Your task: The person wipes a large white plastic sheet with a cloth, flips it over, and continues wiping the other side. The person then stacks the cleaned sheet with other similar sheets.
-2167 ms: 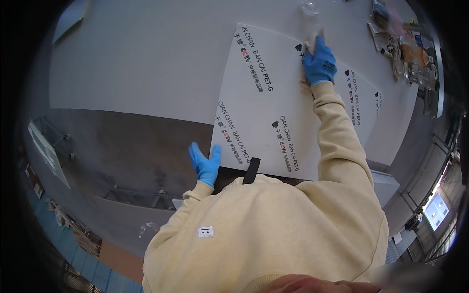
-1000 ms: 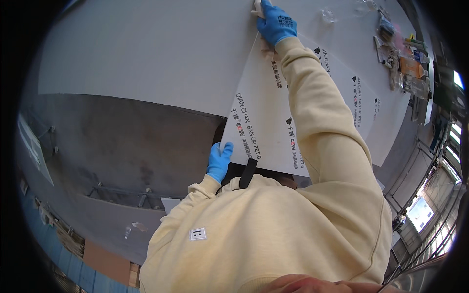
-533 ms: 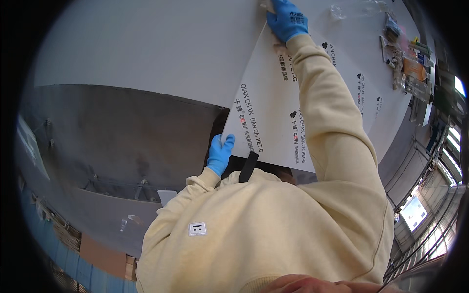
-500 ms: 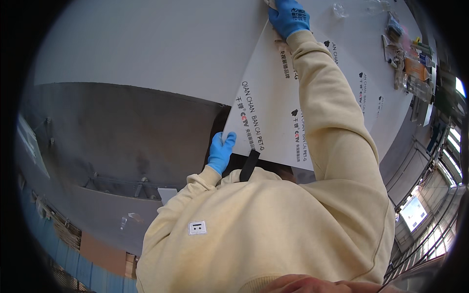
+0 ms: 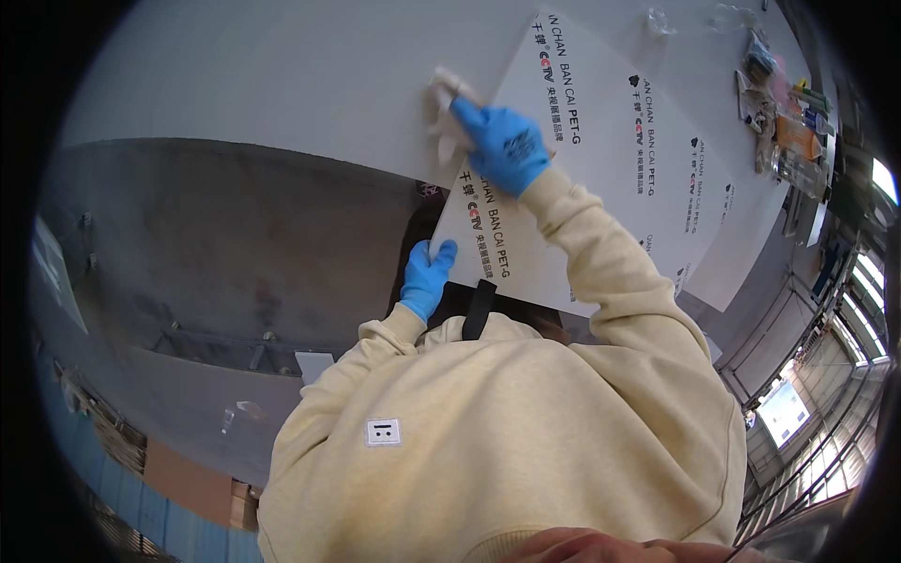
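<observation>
Two blue-gloved hands are at work over one large white sheet [image 5: 601, 178] with printed lettering, which lies on a pale surface [image 5: 282, 84] in the upper middle of the frame. The right hand [image 5: 505, 145] reaches up with its sleeve extended, fingers clamped on one crumpled white cloth [image 5: 443, 103] pressed at the sheet's upper left edge. The left hand [image 5: 427, 277], lower at centre frame, rests with fingers together on the sheet's near corner; a clutter of small items [image 5: 784, 113] sits at the upper right.

grey floor [image 5: 216, 244], cluttered tools [image 5: 784, 122]
</observation>
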Tool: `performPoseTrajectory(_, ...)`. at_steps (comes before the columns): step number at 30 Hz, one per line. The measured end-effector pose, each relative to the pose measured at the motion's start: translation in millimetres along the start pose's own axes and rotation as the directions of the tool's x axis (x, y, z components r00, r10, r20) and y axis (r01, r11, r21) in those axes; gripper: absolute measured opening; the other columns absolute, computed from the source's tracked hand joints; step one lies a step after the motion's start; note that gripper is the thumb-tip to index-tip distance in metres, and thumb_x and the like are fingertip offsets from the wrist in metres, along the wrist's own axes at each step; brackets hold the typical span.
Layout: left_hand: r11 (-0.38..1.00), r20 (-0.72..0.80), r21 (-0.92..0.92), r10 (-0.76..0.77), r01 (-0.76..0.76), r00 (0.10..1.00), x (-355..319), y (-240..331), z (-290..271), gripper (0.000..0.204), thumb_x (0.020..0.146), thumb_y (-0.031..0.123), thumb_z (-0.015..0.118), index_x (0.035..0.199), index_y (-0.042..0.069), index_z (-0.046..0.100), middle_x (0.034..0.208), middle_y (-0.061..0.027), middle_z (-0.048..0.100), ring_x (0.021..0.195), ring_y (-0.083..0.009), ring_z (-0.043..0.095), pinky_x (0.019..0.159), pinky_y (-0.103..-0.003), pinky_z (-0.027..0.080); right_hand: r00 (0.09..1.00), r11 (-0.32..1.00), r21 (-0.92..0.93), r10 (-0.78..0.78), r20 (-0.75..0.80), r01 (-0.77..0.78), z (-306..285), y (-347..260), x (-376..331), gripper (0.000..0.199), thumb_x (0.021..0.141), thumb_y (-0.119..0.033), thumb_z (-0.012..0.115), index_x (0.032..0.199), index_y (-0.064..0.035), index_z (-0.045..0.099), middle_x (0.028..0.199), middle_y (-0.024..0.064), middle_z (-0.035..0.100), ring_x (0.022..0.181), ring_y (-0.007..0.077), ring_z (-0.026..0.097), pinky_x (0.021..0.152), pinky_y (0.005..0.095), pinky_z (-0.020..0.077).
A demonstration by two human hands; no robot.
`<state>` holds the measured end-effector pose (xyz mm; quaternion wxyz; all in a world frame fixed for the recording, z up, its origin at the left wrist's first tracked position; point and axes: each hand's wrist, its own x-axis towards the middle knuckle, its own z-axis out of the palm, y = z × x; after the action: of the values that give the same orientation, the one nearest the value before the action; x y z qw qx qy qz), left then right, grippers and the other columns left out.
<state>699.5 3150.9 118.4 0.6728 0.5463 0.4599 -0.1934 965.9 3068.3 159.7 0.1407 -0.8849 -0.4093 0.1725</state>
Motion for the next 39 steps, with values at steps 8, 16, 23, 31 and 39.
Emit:
performPoseTrajectory(8, 0.996, -0.053, -0.085, -0.013, 0.008, 0.999, 2, 4, 8, 0.049, 0.095, 0.04, 0.075, 0.118, -0.002, 0.06, 0.101, -0.0067, 0.067, 0.089, -0.014, 0.059, 0.083, -0.031, 0.05, 0.912, 0.977, 0.005, 0.202, -0.358, -0.214, -4, 44, 44, 0.052, 0.084, -0.017, 0.066, 0.133, -0.0158, 0.05, 0.098, 0.0212, 0.069, 0.089, 0.0436, 0.067, 0.076, 0.0539, 0.0543)
performPoseTrajectory(16, 0.987, -0.107, -0.141, 0.063, -0.077, 0.992, 2, -9, 8, 0.054, 0.095, 0.034, 0.076, 0.128, -0.004, 0.057, 0.115, -0.0102, 0.067, 0.096, -0.0154, 0.061, 0.089, -0.032, 0.051, 0.925, 0.981, 0.046, -0.195, 0.325, 0.191, 14, -42, -33, 0.041, 0.093, -0.028, 0.065, 0.127, -0.0104, 0.05, 0.094, 0.0176, 0.073, 0.086, 0.0379, 0.075, 0.067, 0.0506, 0.0593)
performPoseTrajectory(23, 0.926, -0.331, -0.3, 0.127, -0.232, 0.935, -13, -1, 24, 0.067, 0.099, 0.037, 0.07, 0.145, -0.005, 0.044, 0.138, -0.0139, 0.056, 0.122, -0.0219, 0.058, 0.104, -0.036, 0.049, 0.941, 0.984, 0.0, 0.173, -0.292, -0.18, -76, 91, 71, 0.038, 0.096, -0.02, 0.057, 0.132, -0.0103, 0.054, 0.109, 0.0224, 0.07, 0.098, 0.0436, 0.067, 0.084, 0.0532, 0.054)
performPoseTrajectory(31, 0.951, -0.099, -0.184, 0.234, -0.249, 0.967, -28, -36, 18, 0.072, 0.105, 0.061, 0.039, 0.142, 0.001, 0.051, 0.144, -0.0161, 0.056, 0.129, -0.0301, 0.054, 0.119, -0.047, 0.029, 0.941, 0.998, -0.046, -0.046, -0.336, 0.032, 1, 48, 17, 0.047, 0.09, -0.027, 0.067, 0.133, -0.0164, 0.051, 0.102, 0.0216, 0.069, 0.092, 0.0407, 0.069, 0.074, 0.0543, 0.0552)
performPoseTrajectory(39, 0.466, 0.041, -0.879, -0.143, 0.104, 0.989, -49, 9, 10, 0.109, 0.084, 0.095, 0.024, 0.15, 0.01, 0.044, 0.152, -0.0145, 0.047, 0.136, -0.0316, 0.046, 0.12, -0.047, 0.03, 0.859, 0.882, 0.058, -0.468, 0.209, 0.467, 90, -104, -120, 0.033, 0.095, -0.026, 0.061, 0.122, -0.008, 0.053, 0.097, 0.0186, 0.071, 0.08, 0.0338, 0.074, 0.062, 0.0469, 0.0594)
